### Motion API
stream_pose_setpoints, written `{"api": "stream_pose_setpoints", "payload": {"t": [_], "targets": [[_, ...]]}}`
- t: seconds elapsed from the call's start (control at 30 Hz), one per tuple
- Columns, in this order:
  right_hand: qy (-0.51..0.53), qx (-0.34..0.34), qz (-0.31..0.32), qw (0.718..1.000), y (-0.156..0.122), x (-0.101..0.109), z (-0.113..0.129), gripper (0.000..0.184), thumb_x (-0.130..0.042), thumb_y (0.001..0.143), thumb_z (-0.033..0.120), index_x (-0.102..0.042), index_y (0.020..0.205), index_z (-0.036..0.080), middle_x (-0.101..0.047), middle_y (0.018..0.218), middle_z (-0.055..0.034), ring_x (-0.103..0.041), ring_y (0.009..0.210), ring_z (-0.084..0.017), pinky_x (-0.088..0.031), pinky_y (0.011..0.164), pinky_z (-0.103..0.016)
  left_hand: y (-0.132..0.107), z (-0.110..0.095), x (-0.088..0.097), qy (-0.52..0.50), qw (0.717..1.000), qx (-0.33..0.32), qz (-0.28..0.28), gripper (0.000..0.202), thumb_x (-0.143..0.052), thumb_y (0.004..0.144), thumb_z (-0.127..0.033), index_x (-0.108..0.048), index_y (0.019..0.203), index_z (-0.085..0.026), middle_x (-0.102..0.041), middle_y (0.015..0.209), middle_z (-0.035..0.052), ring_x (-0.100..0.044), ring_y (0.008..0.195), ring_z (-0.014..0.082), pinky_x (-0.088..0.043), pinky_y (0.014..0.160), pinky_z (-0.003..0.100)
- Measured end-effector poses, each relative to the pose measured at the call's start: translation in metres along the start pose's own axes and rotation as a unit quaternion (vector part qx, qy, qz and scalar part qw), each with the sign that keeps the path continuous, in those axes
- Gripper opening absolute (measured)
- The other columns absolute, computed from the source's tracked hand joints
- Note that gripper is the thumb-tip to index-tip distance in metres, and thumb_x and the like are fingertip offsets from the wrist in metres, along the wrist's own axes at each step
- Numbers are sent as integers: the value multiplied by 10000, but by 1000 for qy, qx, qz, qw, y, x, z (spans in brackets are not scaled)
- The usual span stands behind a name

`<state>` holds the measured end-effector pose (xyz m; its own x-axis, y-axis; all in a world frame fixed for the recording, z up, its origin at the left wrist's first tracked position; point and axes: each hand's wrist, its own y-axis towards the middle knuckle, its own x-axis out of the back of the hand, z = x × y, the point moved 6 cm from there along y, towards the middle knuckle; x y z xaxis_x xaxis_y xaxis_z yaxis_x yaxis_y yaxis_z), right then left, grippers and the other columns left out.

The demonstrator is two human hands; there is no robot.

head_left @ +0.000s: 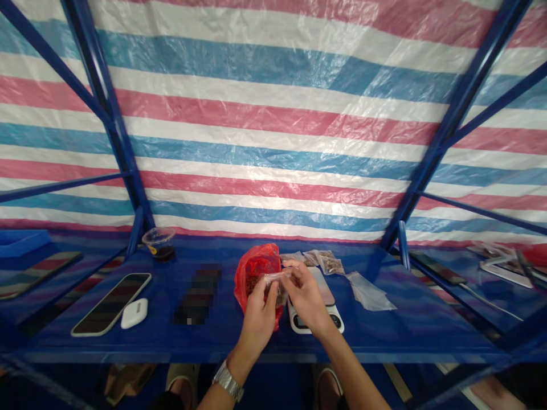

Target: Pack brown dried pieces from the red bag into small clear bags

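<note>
My left hand (260,304) and my right hand (304,296) are both closed on a small clear plastic bag (281,297), pinching it near its top edge. Something brown shows inside it. Just behind my left hand, a red plastic bag (258,261) stands open with small brown pieces in it. Partly under my right hand lies a white digital kitchen scale (337,322); its plate is partly hidden. Beyond the scale are several small filled clear bags (330,263). A fanned stack of flat clear bags (371,295) lies to the right.
On the left of the blue table (162,341) are a phone (111,304), a white earbud case (134,314), a blurred dark object (199,295) and a plastic cup (160,245) with dark liquid. Blue metal posts (123,142) rise on both sides before a striped sheet (273,125).
</note>
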<state>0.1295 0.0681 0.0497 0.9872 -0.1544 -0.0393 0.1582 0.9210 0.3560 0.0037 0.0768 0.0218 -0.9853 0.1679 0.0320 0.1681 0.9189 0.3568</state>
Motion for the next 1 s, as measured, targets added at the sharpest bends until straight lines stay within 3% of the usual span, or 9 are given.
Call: {"api": "stream_pose_setpoints", "payload": {"t": [0.2, 0.4, 0.73, 0.83, 0.9, 1.0], "targets": [[-34, 20, 15, 999, -4, -3, 2, 374, -680, 887, 410, -562, 1201, 245, -674, 924, -12, -634, 830, -183, -515, 825, -317, -1, -2, -3, -14, 1000, -12, 21, 315, -497, 1011, -415, -666, 1159, -194, -723, 1211, 106, -670, 1167, 247, -488, 1081, 411], [-54, 35, -4, 998, -3, 2, 6, 341, -672, 896, 398, -539, 1161, 229, -669, 860, 0, -623, 797, -180, -505, 803, -312, 0, -4, 6, -3, 999, -21, -40, 265, -533, 995, -443, -644, 1016, -203, -728, 1028, 61, -703, 952, 208, -551, 898, 329], [-65, 40, 2, 997, -3, 5, 11, 333, -768, 813, 391, -628, 1056, 211, -716, 892, -25, -644, 806, -183, -496, 761, -300, 2, -12, 15, 69, 996, -45, -17, 263, -581, 968, -427, -700, 917, -198, -721, 944, 65, -679, 914, 213, -526, 860, 325], [-95, 29, -47, 994, 6, 32, 10, 371, -779, 795, 416, -665, 1076, 201, -737, 864, -29, -633, 730, -177, -491, 708, -304, 4, -9, 19, 61, 996, -46, -35, 268, -598, 958, -432, -715, 1058, -213, -734, 1086, 84, -680, 1024, 225, -509, 941, 349], [-102, 35, -147, 983, 16, 65, 10, 397, -797, 756, 462, -683, 1022, 191, -743, 872, -42, -643, 724, -183, -506, 702, -312, 4, -4, 23, 48, 996, -33, -74, 343, -607, 950, -453, -679, 1191, -220, -715, 1184, 99, -674, 1074, 229, -508, 959, 361], [-80, 31, -293, 952, 33, 112, -1, 484, -821, 686, 533, -679, 987, 181, -739, 929, -64, -677, 754, -198, -534, 679, -313, 3, 1, 27, 46, 994, -14, -96, 400, -582, 959, -485, -648, 1243, -211, -715, 1157, 107, -685, 1034, 228, -525, 922, 365]]}}
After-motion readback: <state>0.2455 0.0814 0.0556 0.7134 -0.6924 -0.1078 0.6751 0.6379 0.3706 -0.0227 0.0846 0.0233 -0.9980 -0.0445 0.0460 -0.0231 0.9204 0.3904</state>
